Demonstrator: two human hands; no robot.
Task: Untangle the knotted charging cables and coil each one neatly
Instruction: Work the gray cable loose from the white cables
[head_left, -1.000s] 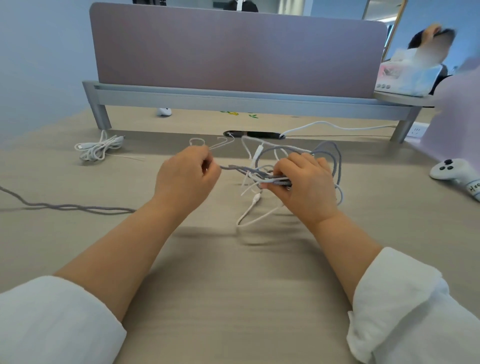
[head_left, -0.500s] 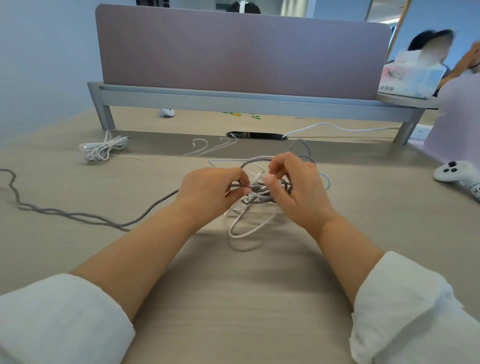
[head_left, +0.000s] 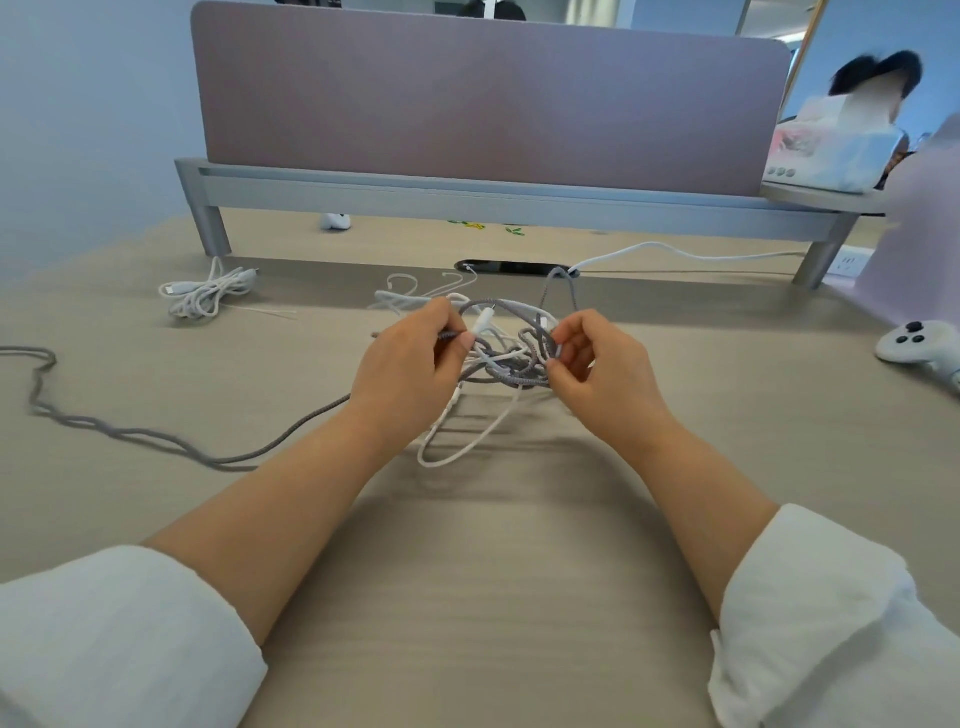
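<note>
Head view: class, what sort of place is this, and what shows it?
Probably a shared office: a mauve fabric divider panel splits the pale wood-grain desk, with a black oval cable slot before it.

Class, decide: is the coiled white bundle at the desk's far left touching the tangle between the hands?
Apart. The head view shows the coiled white bundle lying left of the tangle, with bare desk between them.
</note>
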